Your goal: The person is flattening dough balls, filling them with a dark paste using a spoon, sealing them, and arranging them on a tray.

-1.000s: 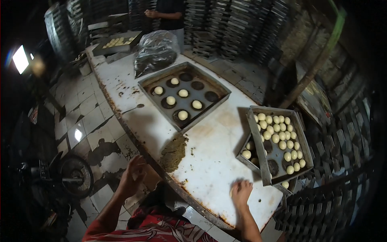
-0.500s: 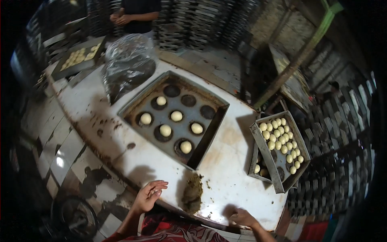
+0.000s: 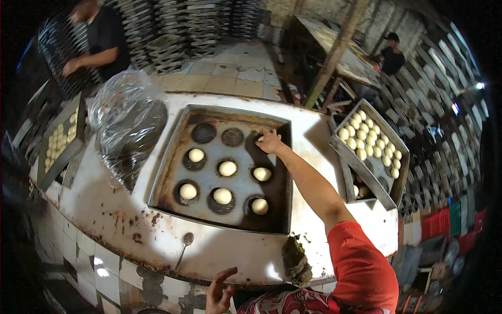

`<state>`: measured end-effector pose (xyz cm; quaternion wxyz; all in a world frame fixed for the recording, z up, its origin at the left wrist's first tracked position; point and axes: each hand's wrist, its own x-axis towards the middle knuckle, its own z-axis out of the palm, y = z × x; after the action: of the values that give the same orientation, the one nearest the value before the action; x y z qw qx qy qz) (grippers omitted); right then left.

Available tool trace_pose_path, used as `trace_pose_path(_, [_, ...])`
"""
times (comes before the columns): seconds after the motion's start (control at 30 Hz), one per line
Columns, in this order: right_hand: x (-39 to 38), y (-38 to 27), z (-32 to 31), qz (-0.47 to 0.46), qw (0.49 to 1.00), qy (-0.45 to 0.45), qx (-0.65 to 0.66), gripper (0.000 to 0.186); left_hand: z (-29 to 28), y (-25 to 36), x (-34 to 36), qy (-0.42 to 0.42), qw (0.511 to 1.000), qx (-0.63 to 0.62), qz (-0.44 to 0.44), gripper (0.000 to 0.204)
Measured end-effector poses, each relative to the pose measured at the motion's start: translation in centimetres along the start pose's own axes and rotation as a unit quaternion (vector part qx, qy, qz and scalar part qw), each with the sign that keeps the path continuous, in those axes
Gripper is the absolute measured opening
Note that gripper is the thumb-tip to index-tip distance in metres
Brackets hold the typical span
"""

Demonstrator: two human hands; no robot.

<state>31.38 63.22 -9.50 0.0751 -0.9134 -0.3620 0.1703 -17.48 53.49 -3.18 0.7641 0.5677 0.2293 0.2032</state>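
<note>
Lying on the worktop (image 3: pixel 219 256): a metal tray (image 3: pixel 246 186) sat central, a clear plastic bag (image 3: pixel 128 115) left of it, a spoon (image 3: pixel 187 238) and a brownish clump (image 3: pixel 297 261) nearer.
Dough balls (image 3: pixel 227 168): six sat in the tray.
Right hand (image 3: pixel 269 142): was at the tray's far right, fingers bent by a pale piece (image 3: pixel 260 139); whether they gripped it, I could not tell.
Left hand (image 3: pixel 219 295): hung near the close edge, fingers apart.
Surface: was white, brown-stained.
Room: had tiled floor (image 3: pixel 246 73) and tall dark stacks (image 3: pixel 201 26).
</note>
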Motion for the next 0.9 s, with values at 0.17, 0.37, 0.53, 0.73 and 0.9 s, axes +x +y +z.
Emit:
trace_pose_path(0.17, [-13.4, 2.1, -9.5, -0.178, 0.929, 0.273, 0.173, 0.025, 2.0, 0.8, 0.1, -0.088, 0.988, 0.128, -0.010, 0.041])
trace_pose_path(0.37, [-17.6, 24.3, -16.6, 0.053, 0.982, 0.178, -0.033, 0.031, 12.2, -4.8, -1.9, 0.014, 0.997, -0.051, 0.058, 0.038])
trace_pose_path(0.53, [-13.7, 34.9, -10.9, 0.089, 0.979, 0.174, 0.056, 0.031, 24.9, -3.1, -4.3, 0.034, 0.993, -0.081, 0.082, 0.038])
trace_pose_path(0.73, [-31.0, 20.9, -15.1, -0.173, 0.920, 0.190, 0.295, 0.029, 32.3, -2.6, -4.2, 0.057, 0.983, -0.152, 0.081, 0.033])
trace_pose_path(0.9, [-51.0, 16.6, -5.5, -0.503, 0.839, 0.086, 0.190, 0.027, 34.1, -3.2, -7.0, 0.168, 0.952, -0.250, -0.062, 0.036])
